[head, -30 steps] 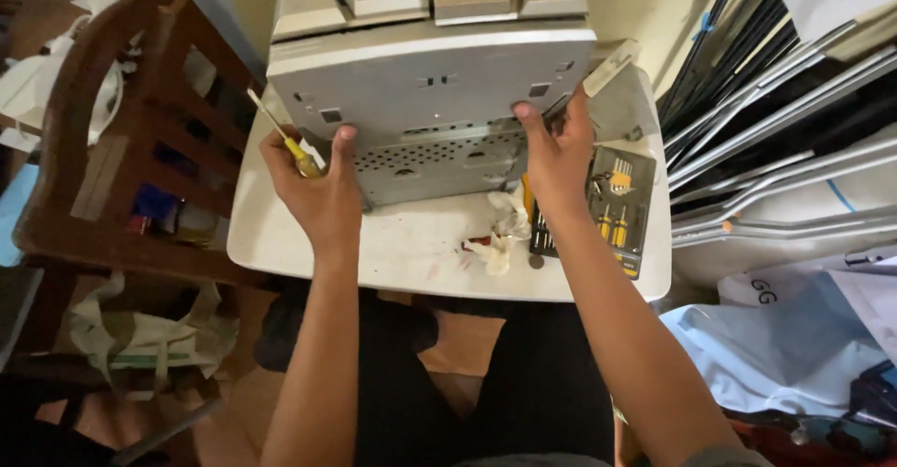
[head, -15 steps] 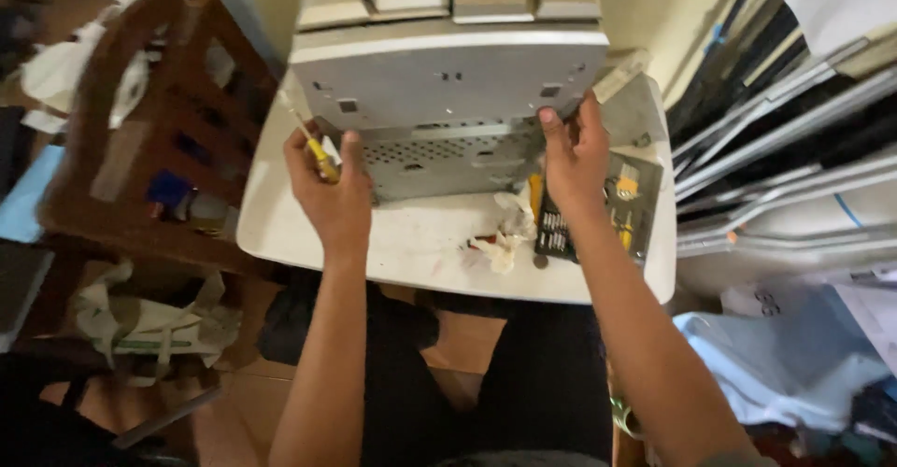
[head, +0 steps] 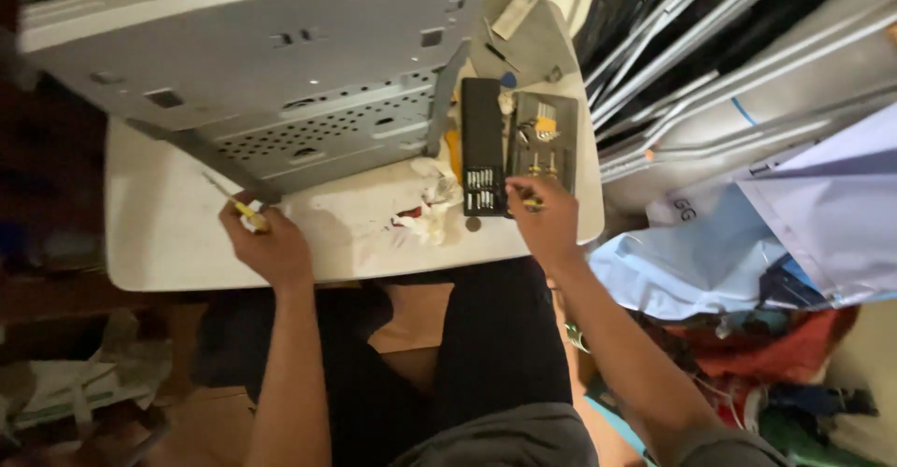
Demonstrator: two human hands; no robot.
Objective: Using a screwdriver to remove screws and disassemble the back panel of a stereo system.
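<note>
So my left hand (head: 266, 243) is at the lower left of the frame, closed around a small yellow-handled screwdriver (head: 238, 207) with the tip pointing up-left, just under the lower edge of the grey metal case (head: 280, 65). That case fills the whole upper left and hangs over the top edge of the white surface (head: 159, 243). My right hand (head: 547, 219) is at centre right, fingers pinched on a small yellow bit at the near edge of the open black tool kit (head: 509, 145). Crumpled white tissue (head: 430, 210) sits between my hands, just left of the kit. Bare surface runs along the near edge between my wrists. The right edge is tight, with long metal strips (head: 729, 65) leaning just past it.
</note>
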